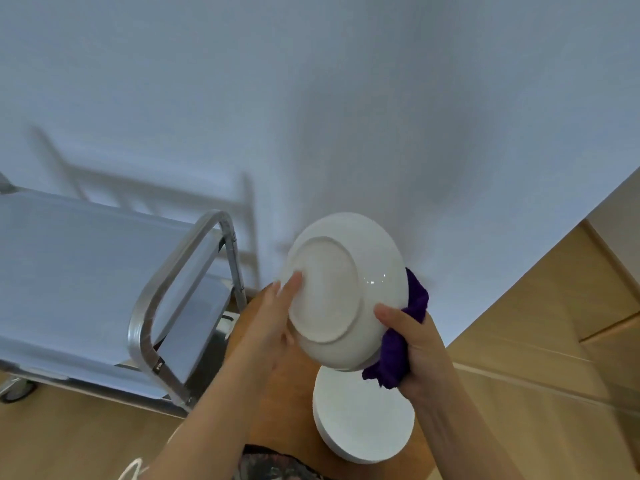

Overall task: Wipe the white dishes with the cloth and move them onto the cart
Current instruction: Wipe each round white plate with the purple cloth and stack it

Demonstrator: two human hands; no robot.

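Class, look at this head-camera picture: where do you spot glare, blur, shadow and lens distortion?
Head view: small glare spots on the raised plate; the cart looks motion-blurred, its handle bowed by the wide lens; a soft shadow of the cart falls on the wall; the left hand is slightly smeared.

Both hands raised before the chest

The left hand (277,327) is held flat, its straight fingers (289,289) pressed against a plate's underside; the right hand (415,344) is curled around a purple cloth, thumb laid on the rim.
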